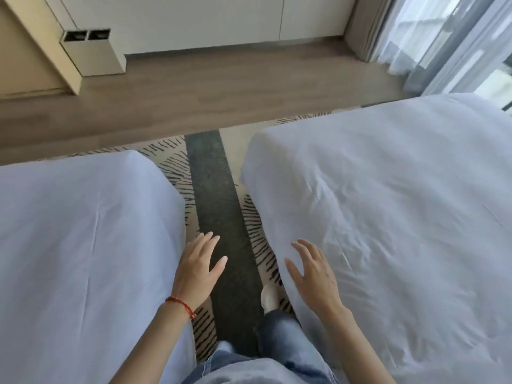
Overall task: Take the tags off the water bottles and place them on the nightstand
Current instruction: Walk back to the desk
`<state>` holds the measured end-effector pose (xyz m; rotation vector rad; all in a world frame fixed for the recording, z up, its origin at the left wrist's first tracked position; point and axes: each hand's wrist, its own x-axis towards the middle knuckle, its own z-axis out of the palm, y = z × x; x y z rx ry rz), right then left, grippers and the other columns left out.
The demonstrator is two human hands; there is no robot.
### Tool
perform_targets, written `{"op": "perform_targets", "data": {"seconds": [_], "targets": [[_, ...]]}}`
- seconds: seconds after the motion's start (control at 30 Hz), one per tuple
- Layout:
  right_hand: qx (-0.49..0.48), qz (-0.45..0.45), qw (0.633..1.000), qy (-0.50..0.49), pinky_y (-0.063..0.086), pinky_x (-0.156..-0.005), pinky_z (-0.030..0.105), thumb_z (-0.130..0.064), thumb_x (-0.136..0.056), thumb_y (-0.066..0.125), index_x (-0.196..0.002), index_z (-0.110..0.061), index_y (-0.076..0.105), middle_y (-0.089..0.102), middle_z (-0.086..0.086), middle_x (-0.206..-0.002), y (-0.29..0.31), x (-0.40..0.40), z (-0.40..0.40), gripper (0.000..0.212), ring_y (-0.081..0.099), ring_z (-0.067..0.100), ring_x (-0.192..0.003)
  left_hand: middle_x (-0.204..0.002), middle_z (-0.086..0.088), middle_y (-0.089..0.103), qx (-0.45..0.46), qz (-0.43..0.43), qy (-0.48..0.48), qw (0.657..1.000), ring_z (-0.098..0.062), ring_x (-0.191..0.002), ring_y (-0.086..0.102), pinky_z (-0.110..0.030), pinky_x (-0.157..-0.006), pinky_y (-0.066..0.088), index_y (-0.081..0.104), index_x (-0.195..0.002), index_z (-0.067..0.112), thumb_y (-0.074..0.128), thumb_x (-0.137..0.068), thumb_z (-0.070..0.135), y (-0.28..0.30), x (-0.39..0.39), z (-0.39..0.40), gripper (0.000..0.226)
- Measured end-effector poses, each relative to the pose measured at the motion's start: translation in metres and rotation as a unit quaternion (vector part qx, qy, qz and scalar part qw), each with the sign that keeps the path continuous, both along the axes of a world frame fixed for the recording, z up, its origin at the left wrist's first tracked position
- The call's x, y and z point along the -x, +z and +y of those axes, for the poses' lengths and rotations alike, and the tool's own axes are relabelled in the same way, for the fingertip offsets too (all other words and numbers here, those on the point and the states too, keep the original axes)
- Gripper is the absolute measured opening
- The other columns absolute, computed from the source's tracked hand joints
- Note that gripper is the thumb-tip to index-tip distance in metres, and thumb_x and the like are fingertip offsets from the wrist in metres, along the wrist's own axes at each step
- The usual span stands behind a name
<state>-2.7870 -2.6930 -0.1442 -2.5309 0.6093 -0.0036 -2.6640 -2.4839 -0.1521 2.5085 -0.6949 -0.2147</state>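
Observation:
No water bottle, tag or nightstand shows in the head view. My left hand [198, 266] hangs over the aisle between two beds, fingers straight and spread, holding nothing; a red string bracelet circles its wrist. My right hand [313, 275] hovers at the edge of the right bed, fingers also spread and empty. Both palms face down.
A white-sheeted bed [83, 245] fills the left, another bed [388, 217] the right. Between them runs a narrow aisle of patterned carpet with a dark stripe [216, 195]. Wooden floor [221, 87], a beige cabinet [91, 51] and sheer curtains [432, 37] lie beyond.

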Motion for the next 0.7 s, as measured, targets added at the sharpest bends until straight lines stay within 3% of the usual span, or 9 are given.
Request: {"op": "perform_targets", "data": {"seconds": [0.43,0.7], "targets": [[-0.022,-0.001,0.989,0.144,0.034,-0.103,0.026,-0.048,-0.094,0.038,-0.135,-0.025,0.04,0.04,-0.005,-0.142,0.0,-0.254,-0.099,0.047,0.035,0.012,-0.131,-0.139,-0.013,0.047,-0.017,-0.004,0.111,0.994,-0.029,-0.13,0.041,-0.038,-0.103,0.036,0.047,-0.13,0.01,0.06,-0.086,0.029,0.005,-0.196,-0.08,0.05],[-0.021,0.013,0.98,0.196,0.036,-0.102,0.027,-0.045,-0.093,0.041,-0.136,-0.025,0.038,0.039,-0.004,-0.144,-0.006,-0.413,-0.106,0.047,0.035,0.012,-0.131,-0.132,-0.015,0.054,-0.025,-0.017,0.137,0.99,-0.032,-0.124,0.048,-0.042,-0.099,0.04,0.052,-0.126,0.008,0.066,-0.082,0.027,0.001,-0.331,-0.091,0.049]]}}
